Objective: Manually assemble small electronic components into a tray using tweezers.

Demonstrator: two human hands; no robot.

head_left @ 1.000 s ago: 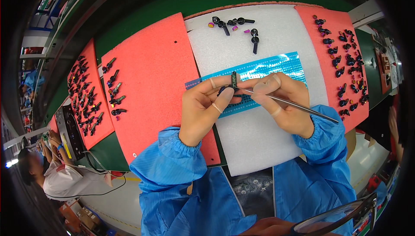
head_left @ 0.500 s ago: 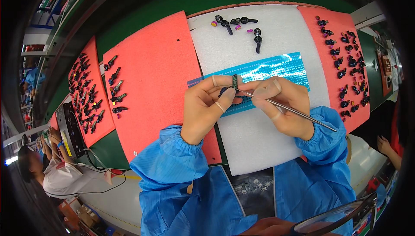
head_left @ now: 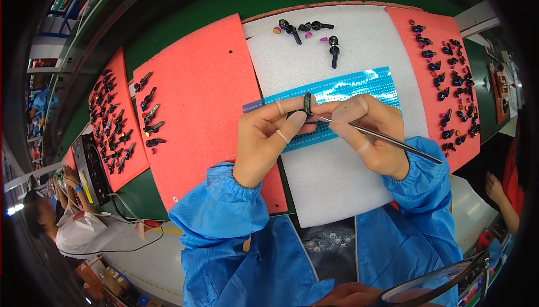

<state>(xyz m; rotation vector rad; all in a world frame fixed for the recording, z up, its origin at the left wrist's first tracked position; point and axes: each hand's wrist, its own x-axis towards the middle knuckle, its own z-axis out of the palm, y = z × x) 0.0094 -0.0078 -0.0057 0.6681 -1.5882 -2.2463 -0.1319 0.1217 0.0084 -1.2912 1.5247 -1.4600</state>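
My left hand (head_left: pixel 261 138) pinches a small dark earbud part (head_left: pixel 307 103) between thumb and fingers. Its narrow stem, with what looks like a green circuit strip, stands up above the fingertips; the rest is mostly hidden. In my right hand (head_left: pixel 373 135) a slim, pointed metal tool (head_left: pixel 401 147) is held like a pen, its tip at the part by my left thumb. Pale finger covers sit on several fingers. Below both hands lies a shiny blue perforated sheet (head_left: pixel 342 87) on a white foam mat (head_left: pixel 331 189).
Black earbud parts (head_left: pixel 334 48) and small purple-and-yellow pieces (head_left: pixel 277 30) lie at the mat's far side. Pink foam sheets (head_left: pixel 196 82) flank it, several rows of earbud parts on them. A black box (head_left: pixel 90 166) with cables stands left. Other people are at both sides.
The earbud part's stem has tilted slightly and risen a little in my left fingers. My right hand and the metal tool have shifted slightly right. At the right, another person's hand has moved.
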